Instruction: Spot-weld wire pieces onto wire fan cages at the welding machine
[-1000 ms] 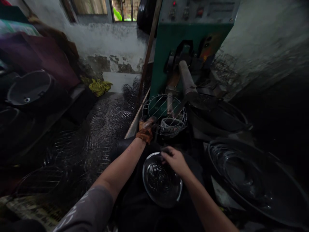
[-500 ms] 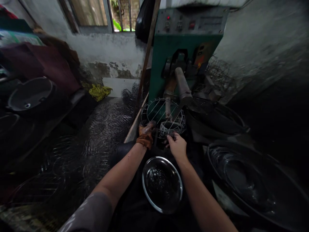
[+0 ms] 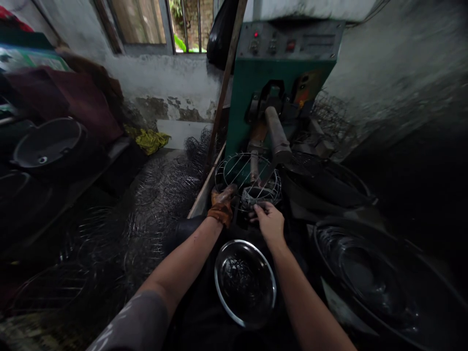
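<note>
A round wire rack [image 3: 239,170] with parallel bars sits at the lower arm of a green welding machine [image 3: 243,92]. My left hand [image 3: 223,199], in a worn orange-brown glove, is closed on the rack's near left rim. At the near right rim, my bare right hand [image 3: 268,219] has its thumb and fingers pinched together; what lies between them is too small to make out. The machine's thick upper metal arm [image 3: 278,134] reaches out above the rack. Below my hands, a shiny round metal bowl [image 3: 273,292] holds thin dark wire pieces [image 3: 241,280].
Tangled wire rings [image 3: 153,190] cover the floor at left. Wide dark basins [image 3: 369,195] stand at right, one with wire rings [image 3: 351,253] in it. A black pot [image 3: 47,146] rests at far left. A wooden post [image 3: 226,73] leans beside the machine.
The whole view has shifted slightly, so the machine and rack appear a little lower. Both hands stay at the rack's near rim, with only a slight shift of the right fingers.
</note>
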